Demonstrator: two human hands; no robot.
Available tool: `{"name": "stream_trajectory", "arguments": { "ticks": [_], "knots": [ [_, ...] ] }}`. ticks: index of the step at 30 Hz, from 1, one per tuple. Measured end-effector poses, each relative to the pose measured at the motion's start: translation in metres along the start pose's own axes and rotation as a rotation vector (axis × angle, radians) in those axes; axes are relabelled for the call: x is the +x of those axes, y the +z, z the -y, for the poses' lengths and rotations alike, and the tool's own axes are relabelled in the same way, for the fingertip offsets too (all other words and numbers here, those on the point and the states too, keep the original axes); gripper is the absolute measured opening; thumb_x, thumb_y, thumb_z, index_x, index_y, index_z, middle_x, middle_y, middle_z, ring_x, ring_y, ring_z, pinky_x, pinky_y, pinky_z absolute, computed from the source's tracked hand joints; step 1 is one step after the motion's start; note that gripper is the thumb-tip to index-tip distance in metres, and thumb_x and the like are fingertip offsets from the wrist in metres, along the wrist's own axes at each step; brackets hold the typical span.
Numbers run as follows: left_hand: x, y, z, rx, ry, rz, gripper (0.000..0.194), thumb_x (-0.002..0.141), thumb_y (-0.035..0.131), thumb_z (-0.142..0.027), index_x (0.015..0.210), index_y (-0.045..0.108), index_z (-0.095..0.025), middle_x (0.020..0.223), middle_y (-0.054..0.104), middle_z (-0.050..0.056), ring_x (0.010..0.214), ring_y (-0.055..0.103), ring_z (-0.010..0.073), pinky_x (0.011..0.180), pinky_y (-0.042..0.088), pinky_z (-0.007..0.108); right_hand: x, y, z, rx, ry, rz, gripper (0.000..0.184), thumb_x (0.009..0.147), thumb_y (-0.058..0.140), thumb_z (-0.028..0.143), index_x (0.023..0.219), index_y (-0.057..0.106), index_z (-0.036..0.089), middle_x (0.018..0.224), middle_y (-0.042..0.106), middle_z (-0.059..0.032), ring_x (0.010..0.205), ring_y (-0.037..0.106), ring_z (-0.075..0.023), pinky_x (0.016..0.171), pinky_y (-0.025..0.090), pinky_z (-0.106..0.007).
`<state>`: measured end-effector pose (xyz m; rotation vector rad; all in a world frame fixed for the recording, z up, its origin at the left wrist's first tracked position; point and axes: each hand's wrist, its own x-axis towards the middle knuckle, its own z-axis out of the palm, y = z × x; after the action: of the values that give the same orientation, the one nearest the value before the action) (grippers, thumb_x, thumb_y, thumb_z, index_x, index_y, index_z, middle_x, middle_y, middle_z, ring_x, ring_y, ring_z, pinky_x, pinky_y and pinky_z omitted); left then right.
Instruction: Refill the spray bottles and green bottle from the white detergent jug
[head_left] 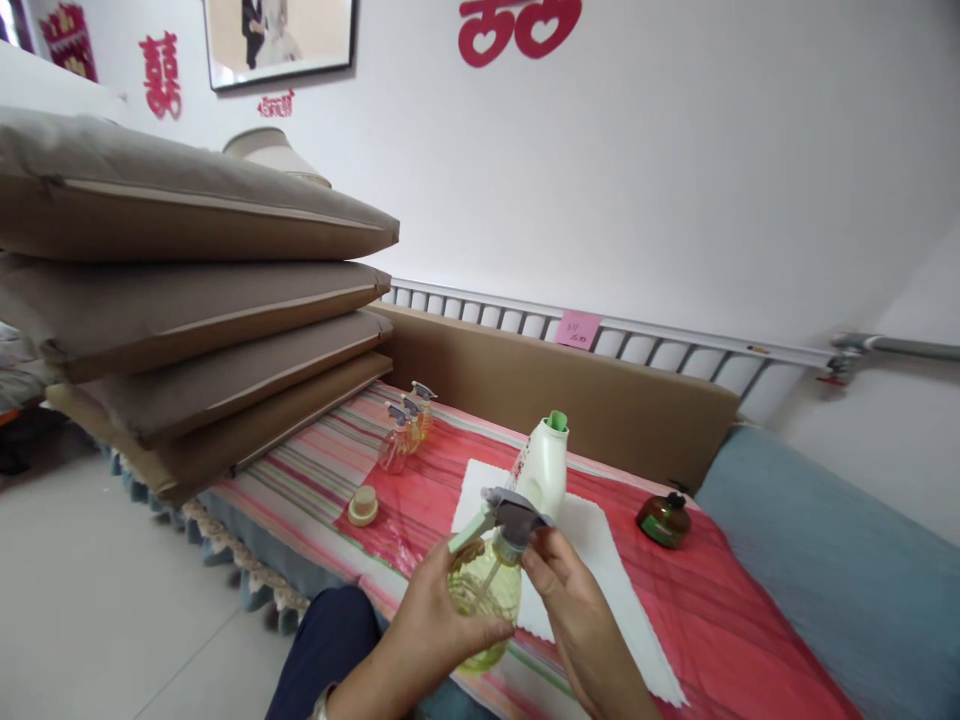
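Note:
A clear yellow-green spray bottle (487, 590) with a grey and pale green trigger head (514, 515) is held up in front of me. My left hand (442, 620) wraps round the bottle's body, thumb across its front. At the collar of the trigger head, my right hand (566, 590) has its fingers closed on the right side. Just behind stands a white detergent bottle (546, 460) with a green spout and no cap on it, on a white cloth (600, 550). A cream cap (364, 503) sits to the left on the red sheet.
Several spray bottles (397, 442) stand at the back left. A brown pump bottle (664, 520) is at the right, near a blue cushion (825, 560). Stacked grey-brown cushions (195, 280) rise at the left. A radiator (465, 310) runs along the wall.

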<state>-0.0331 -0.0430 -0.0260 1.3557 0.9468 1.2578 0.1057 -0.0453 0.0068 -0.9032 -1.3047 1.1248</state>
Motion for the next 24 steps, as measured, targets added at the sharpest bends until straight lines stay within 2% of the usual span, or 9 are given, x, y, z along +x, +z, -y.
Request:
{"name": "stream_trajectory", "arguments": {
  "ticks": [3, 8, 13, 16, 20, 24],
  "knots": [
    [0.000, 0.002, 0.002, 0.038, 0.026, -0.012, 0.061, 0.048, 0.077, -0.012, 0.104, 0.054, -0.014, 0.106, 0.063, 0.010, 0.105, 0.056, 0.0285, 0.090, 0.045, 0.036, 0.000, -0.004, 0.002, -0.012, 0.010, 0.049, 0.028, 0.077, 0.064, 0.038, 0.100, 0.062, 0.023, 0.103, 0.067, -0.0042, 0.099, 0.059, -0.0215, 0.089, 0.043, -0.032],
    [0.002, 0.005, 0.005, 0.036, 0.083, 0.004, 0.058, 0.050, 0.078, -0.015, 0.102, 0.053, -0.016, 0.105, 0.062, 0.009, 0.106, 0.055, 0.0273, 0.093, 0.043, 0.036, 0.002, -0.006, 0.004, 0.085, 0.023, 0.037, 0.040, 0.073, 0.069, 0.036, 0.110, 0.057, 0.026, 0.112, 0.065, -0.0039, 0.108, 0.055, -0.0218, 0.094, 0.041, -0.033],
    [0.004, 0.008, 0.004, 0.078, 0.073, 0.000, 0.059, 0.049, 0.079, -0.014, 0.102, 0.054, -0.016, 0.104, 0.063, 0.008, 0.105, 0.055, 0.0272, 0.092, 0.043, 0.037, 0.003, -0.013, 0.006, -0.050, 0.042, 0.032, 0.037, 0.070, 0.072, 0.034, 0.104, 0.060, 0.025, 0.109, 0.066, -0.0043, 0.104, 0.057, -0.0236, 0.093, 0.041, -0.036],
    [0.004, 0.010, 0.004, 0.074, 0.069, 0.001, 0.057, 0.049, 0.078, -0.013, 0.101, 0.055, -0.016, 0.103, 0.063, 0.007, 0.105, 0.056, 0.0267, 0.091, 0.044, 0.036, 0.004, -0.016, 0.006, 0.001, 0.051, 0.049, 0.038, 0.073, 0.069, 0.036, 0.108, 0.059, 0.026, 0.116, 0.063, -0.0036, 0.109, 0.055, -0.0226, 0.095, 0.040, -0.035],
    [0.004, 0.011, 0.006, 0.072, 0.052, 0.001, 0.057, 0.049, 0.076, -0.010, 0.101, 0.054, -0.016, 0.101, 0.064, 0.006, 0.104, 0.056, 0.0263, 0.089, 0.045, 0.035, 0.004, -0.018, 0.003, -0.016, 0.043, 0.016, 0.034, 0.069, 0.072, 0.036, 0.100, 0.062, 0.024, 0.107, 0.066, -0.0036, 0.105, 0.057, -0.0235, 0.091, 0.043, -0.035],
    [0.006, 0.011, 0.007, 0.078, 0.056, 0.005, 0.058, 0.048, 0.078, -0.012, 0.101, 0.054, -0.016, 0.101, 0.064, 0.007, 0.103, 0.056, 0.0262, 0.090, 0.044, 0.035, 0.003, -0.018, 0.002, 0.022, 0.052, 0.026, 0.041, 0.072, 0.068, 0.039, 0.109, 0.058, 0.024, 0.120, 0.061, -0.0055, 0.114, 0.051, -0.0243, 0.096, 0.040, -0.037]
  ]
}}
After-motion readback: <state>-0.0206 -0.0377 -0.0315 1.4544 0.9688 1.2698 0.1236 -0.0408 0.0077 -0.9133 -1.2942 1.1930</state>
